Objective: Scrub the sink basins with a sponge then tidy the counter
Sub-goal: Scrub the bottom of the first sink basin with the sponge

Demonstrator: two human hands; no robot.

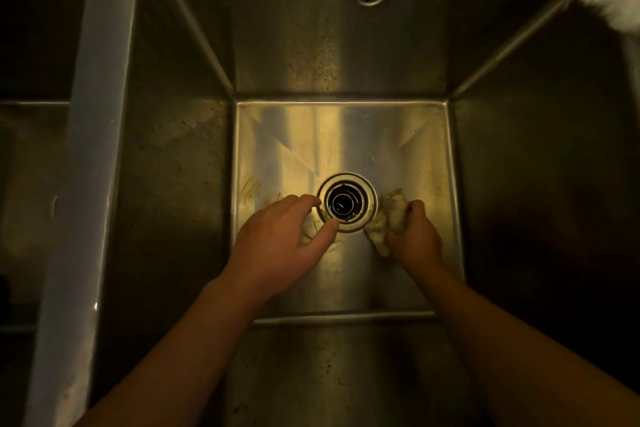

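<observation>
Crumpled tan sponge (389,218), clenched in right hand (415,241) three o'clock of round steel drain (347,202), apparently mid-scrub; left hand (280,236) loose, empty; next, probably firm strokes.

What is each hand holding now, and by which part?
The right hand grips the crumpled sponge by its right edge. The left hand holds nothing; its fingertips are at the drain rim.

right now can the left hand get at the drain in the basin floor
Probably yes: the left hand is at the rim of the drain, nothing lies between them, and the sponge is on the drain's other side.
</observation>
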